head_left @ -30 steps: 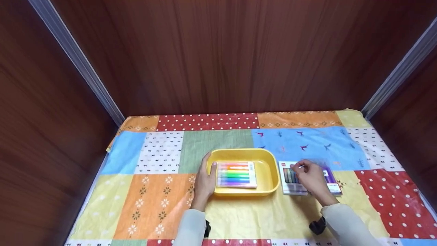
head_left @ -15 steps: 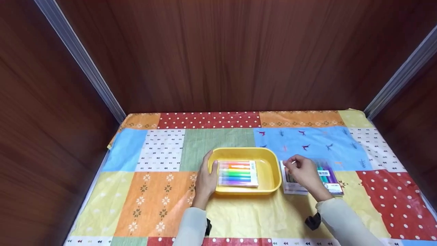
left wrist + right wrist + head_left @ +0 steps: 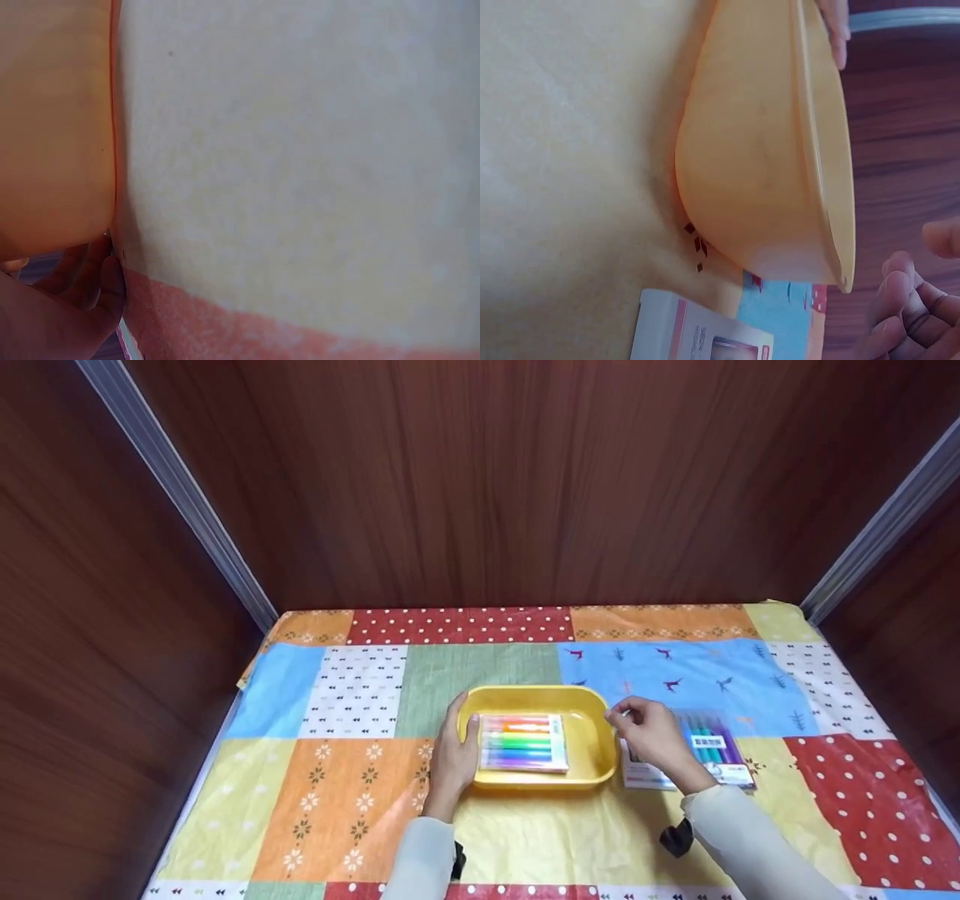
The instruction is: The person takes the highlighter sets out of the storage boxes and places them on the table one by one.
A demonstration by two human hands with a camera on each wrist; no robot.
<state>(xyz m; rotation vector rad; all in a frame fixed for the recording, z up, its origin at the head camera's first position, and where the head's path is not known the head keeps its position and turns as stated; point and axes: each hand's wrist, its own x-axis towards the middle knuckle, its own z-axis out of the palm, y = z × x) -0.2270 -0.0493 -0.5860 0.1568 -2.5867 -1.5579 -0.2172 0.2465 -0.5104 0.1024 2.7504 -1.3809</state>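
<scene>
At the left end of the yellow plastic tray, my left hand grips the rim, thumb over the inside and fingers along the outer wall. Inside the tray, toward the left, lies a clear pack of rainbow-coloured pens. My right hand hovers by the tray's right rim with loosely bent fingers. The right wrist view shows a gap between its thumb and fingertips, with nothing held. Below that hand a white-edged box is partly hidden. Right of it lies a clear pack of teal and purple pens.
A patchwork-patterned cloth covers the table. Dark wood-grain panels rise behind and on both sides, with grey metal strips at the corners. The two packs on the right lie beside the tray.
My right hand has moved left from over the packs to the tray's right rim, uncovering more of the teal and purple pens. My left hand and the tray stay in place.
</scene>
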